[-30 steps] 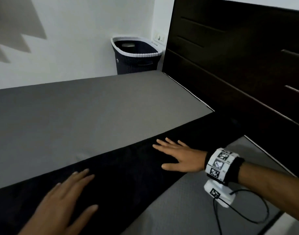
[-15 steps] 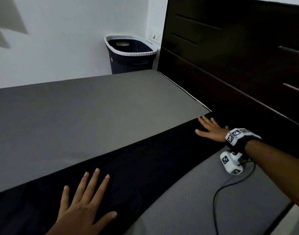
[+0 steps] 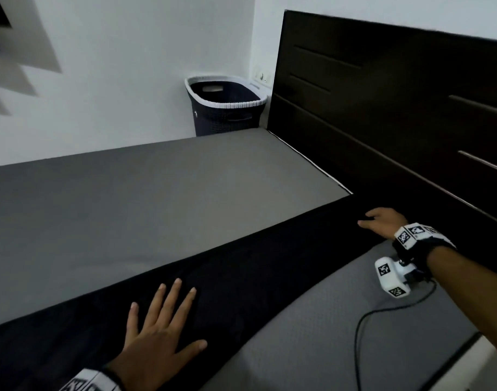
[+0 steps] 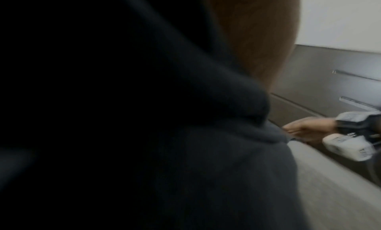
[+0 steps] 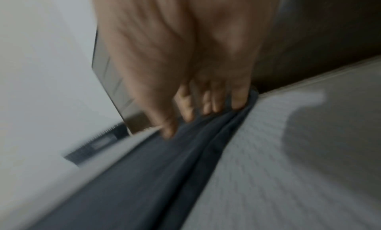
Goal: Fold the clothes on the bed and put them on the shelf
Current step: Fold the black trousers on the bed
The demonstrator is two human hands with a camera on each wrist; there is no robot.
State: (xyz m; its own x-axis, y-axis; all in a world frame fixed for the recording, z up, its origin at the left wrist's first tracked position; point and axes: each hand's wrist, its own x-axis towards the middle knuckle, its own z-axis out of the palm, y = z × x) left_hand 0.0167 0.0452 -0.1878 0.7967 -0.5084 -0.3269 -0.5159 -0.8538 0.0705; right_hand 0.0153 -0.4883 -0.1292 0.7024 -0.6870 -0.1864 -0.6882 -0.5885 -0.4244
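A long black garment [image 3: 241,263] lies as a flat strip across the grey bed [image 3: 157,198], from the lower left to the headboard. My left hand [image 3: 160,331] rests flat on it near the front, fingers spread and straight. My right hand [image 3: 382,221] is at the garment's far right end by the headboard, its fingers curled down into the cloth. In the right wrist view the fingertips [image 5: 206,106] bend onto the bunched dark cloth [image 5: 164,168]. The left wrist view is mostly filled by dark fabric [image 4: 185,168], with the right hand [image 4: 309,131] beyond it.
A dark wooden headboard [image 3: 382,108] runs along the right side of the bed. A dark laundry basket [image 3: 227,111] with a white rim stands in the corner behind the bed. A black cable [image 3: 363,334] trails from the right wrist camera over the mattress.
My right hand slid right along the garment to its end by the headboard, and its fingers went from flat to curled. The left hand moved a little right, still flat.
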